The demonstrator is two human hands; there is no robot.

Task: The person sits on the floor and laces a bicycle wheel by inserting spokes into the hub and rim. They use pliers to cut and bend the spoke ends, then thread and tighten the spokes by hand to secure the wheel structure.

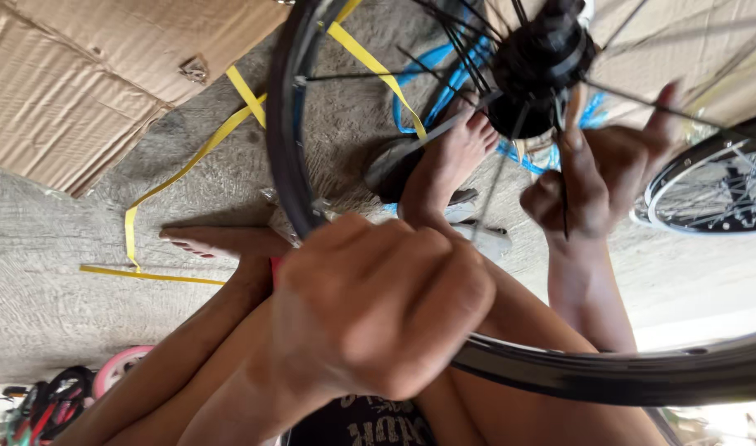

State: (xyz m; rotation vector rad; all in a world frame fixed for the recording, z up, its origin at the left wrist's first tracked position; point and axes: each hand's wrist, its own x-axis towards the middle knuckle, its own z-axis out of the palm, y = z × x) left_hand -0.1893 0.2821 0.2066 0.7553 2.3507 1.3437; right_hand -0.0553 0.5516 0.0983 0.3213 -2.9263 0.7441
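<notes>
Bicycle wheel rim [295,165], left hand [378,306] gripping it, right hand [601,177] among spokes [642,101]

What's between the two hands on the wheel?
In the head view, thin black spokes and a bare foot beneath lie between the left hand on the rim and the right hand.

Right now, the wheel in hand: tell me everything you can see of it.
The bicycle wheel is a bare dark metal rim with no tyre, thin dark spokes running to a black hub at top. It is held up over the person's bare legs, tilted across the view, its lower arc crossing bottom right. The left hand is clenched around the rim's near edge. The right hand reaches among the spokes below the hub, a finger alongside one spoke.
</notes>
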